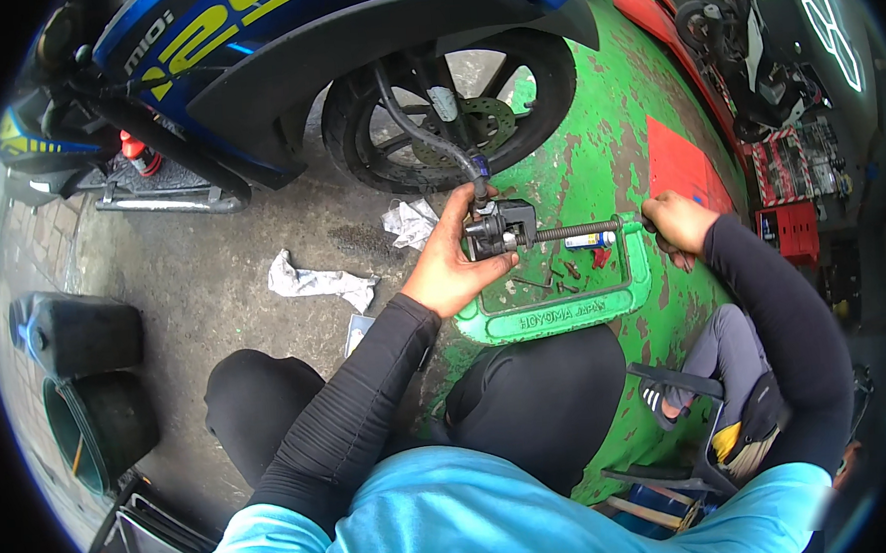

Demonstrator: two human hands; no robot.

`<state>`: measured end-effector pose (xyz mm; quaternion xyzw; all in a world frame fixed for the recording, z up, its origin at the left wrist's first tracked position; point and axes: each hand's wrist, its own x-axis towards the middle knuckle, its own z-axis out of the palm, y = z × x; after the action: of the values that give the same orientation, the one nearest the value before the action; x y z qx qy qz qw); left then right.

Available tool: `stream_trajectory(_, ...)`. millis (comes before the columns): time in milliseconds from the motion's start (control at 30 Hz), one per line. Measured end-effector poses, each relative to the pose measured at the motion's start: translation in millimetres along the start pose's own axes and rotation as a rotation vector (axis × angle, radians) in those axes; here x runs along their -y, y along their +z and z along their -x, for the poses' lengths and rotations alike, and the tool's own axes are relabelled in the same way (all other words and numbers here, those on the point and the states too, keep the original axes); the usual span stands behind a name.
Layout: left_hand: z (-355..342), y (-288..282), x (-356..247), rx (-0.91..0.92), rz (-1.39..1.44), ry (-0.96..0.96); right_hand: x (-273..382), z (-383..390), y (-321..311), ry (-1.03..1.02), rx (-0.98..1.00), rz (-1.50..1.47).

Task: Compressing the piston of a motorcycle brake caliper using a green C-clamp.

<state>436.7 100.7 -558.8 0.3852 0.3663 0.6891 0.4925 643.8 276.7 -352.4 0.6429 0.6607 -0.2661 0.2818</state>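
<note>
My left hand (445, 274) is closed around a black brake caliper (515, 220), thumb and fingers on opposite sides of it. A brake hose (410, 128) runs from the caliper up past the front wheel (559, 95) of a blue motorcycle. A green C-clamp (565, 317) spans the caliper, and its threaded screw (576, 230) reaches toward the caliper. At the screw's outer end my right hand (683, 226) has its fingers curled round the turning handle, which is mostly hidden. The brake disc (485, 124) shows inside the wheel.
Behind the clamp's frame lie a small white-and-blue tube (589, 240) and several small metal parts (566, 276) on the green floor. White rags (313, 281) lie left of my hands. Black containers (80, 336) stand far left. Another person's leg (722, 347) is at right.
</note>
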Motion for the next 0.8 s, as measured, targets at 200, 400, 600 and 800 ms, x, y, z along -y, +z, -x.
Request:
stream_trajectory(200,-1.9,2.1,0.2,0.007,0.112,-0.07,16.0,0.2,-9.4,0.128,0.066,0.138)
stream_trajectory(400,-6.2,-3.0,4.6,0.044,0.25,-0.189,-1.7,18.7,1.7,-0.122,-0.08,-0.115)
stream_trajectory(600,-8.0,-2.5,8.2,0.067,0.267,-0.216,-23.8,19.6,37.3,-0.225,-0.284,-0.423)
stream_trajectory(800,-8.3,-6.4,5.9,0.103,0.276,-0.245,-22.2,26.2,48.2,-0.295,-0.546,-0.233)
